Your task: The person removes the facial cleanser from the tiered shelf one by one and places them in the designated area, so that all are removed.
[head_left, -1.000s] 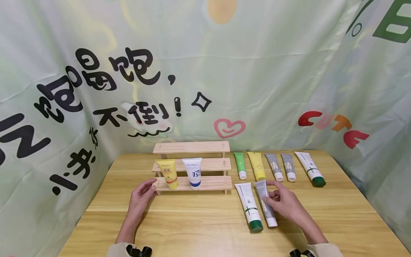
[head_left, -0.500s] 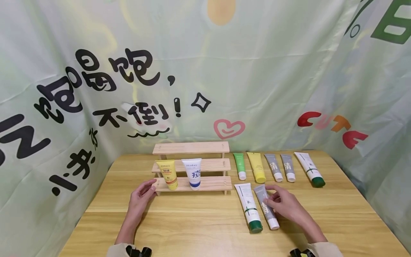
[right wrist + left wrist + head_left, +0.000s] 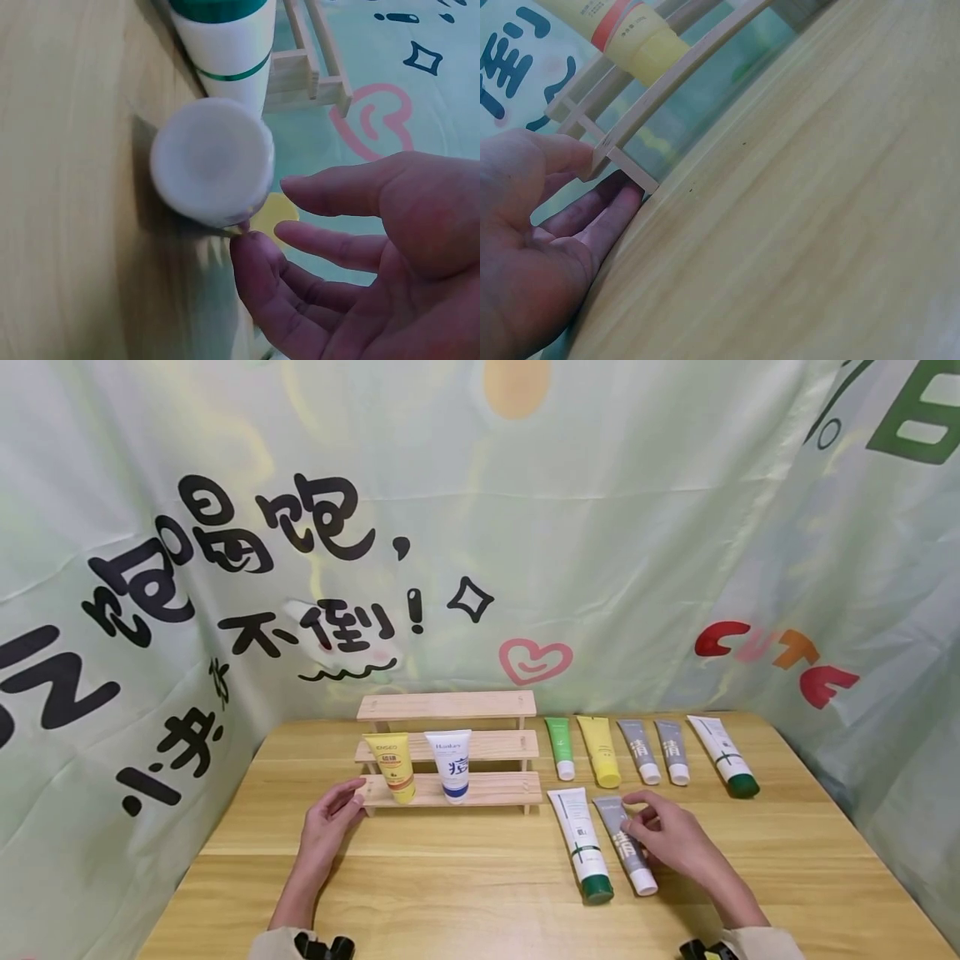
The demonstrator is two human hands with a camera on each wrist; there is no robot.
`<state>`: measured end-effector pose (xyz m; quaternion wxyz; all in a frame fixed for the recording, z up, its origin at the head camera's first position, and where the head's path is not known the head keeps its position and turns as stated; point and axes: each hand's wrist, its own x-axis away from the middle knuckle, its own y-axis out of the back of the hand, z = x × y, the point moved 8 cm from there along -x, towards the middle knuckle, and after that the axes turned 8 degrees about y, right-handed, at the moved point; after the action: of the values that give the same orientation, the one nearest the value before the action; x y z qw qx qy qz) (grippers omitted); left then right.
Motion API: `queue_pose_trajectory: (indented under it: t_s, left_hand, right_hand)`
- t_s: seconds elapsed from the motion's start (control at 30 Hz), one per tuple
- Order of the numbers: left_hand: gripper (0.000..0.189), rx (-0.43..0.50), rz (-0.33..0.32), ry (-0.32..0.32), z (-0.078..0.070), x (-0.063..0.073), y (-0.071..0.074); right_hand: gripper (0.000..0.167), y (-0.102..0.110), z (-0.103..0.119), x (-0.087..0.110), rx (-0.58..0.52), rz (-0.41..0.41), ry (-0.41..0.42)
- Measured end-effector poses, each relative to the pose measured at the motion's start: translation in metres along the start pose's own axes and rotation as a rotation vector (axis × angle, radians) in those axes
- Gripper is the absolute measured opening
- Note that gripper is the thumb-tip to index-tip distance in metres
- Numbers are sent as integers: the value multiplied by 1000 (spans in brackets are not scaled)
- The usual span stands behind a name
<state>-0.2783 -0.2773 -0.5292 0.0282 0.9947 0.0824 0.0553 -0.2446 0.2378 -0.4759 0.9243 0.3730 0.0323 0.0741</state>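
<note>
In the head view, my left hand holds the left end of a three-step wooden display stand. Its fingers reach the plank end and a leg in the left wrist view. A yellow tube and a white-and-blue tube stand cap down on the lowest step. My right hand is beside a grey squeeze tube lying on the table, thumb and fingers spread apart near it. The tube's white cap faces the right wrist camera. Left of it lies a white tube with a green cap.
Behind the right hand lies a row of tubes: green, yellow, two grey ones, and a white one with a green cap. A printed curtain hangs behind the wooden table.
The grey tube has come down onto the table, its cap end shifting slightly right. The right hand's fingers have loosened from it. The left hand stays at the stand.
</note>
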Motion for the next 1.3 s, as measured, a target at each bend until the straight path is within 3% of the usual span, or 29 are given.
queue_pose_trajectory:
  t_s: [0.57,0.97,1.3]
  left_hand:
    - [38,-10,-9,14,-2,1,-1]
    - [38,6,6,24,-1,2,-2]
    - [38,11,9,29,-2,3,-3]
  right_hand:
    - [31,4,44,-2,-81,-57,249]
    - [30,-13,74,-5,-163,-76,444]
    - [35,-27,90,-13,-243,-51,458]
